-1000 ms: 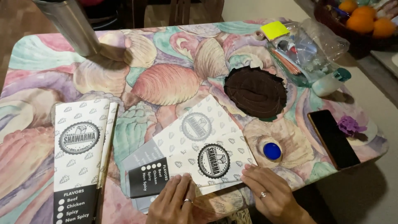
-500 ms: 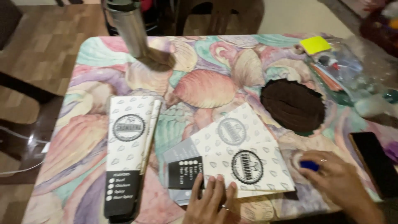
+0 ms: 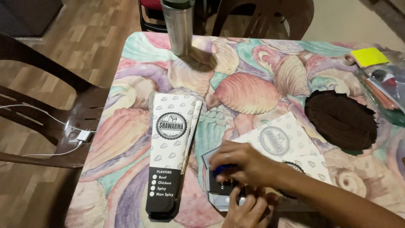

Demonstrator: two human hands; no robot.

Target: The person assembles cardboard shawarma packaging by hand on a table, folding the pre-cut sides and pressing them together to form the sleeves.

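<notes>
My right hand (image 3: 241, 163) reaches in from the right and is closed around a small blue thing (image 3: 221, 170), probably a cap or small pot. It holds this over the black end of a white patterned paper sleeve (image 3: 282, 142) lying slantwise on the table. My left hand (image 3: 247, 210) rests at the near edge, fingers down on the same sleeve. A second flat sleeve (image 3: 168, 154), white with a black end, lies to the left, apart from both hands.
The table (image 3: 249, 90) has a shell-patterned cloth. A dark brown round mat (image 3: 340, 120) lies to the right, a steel tumbler (image 3: 179, 26) stands at the far edge, and a yellow notepad (image 3: 369, 56) sits beside a plastic bag of items (image 3: 384, 86). A dark chair (image 3: 50, 107) with a white cable (image 3: 82, 135) stands on the left.
My right hand has moved from the blue thing's spot on the right to the left, over the sleeve's black end, with the blue thing in it. The view has swung left.
</notes>
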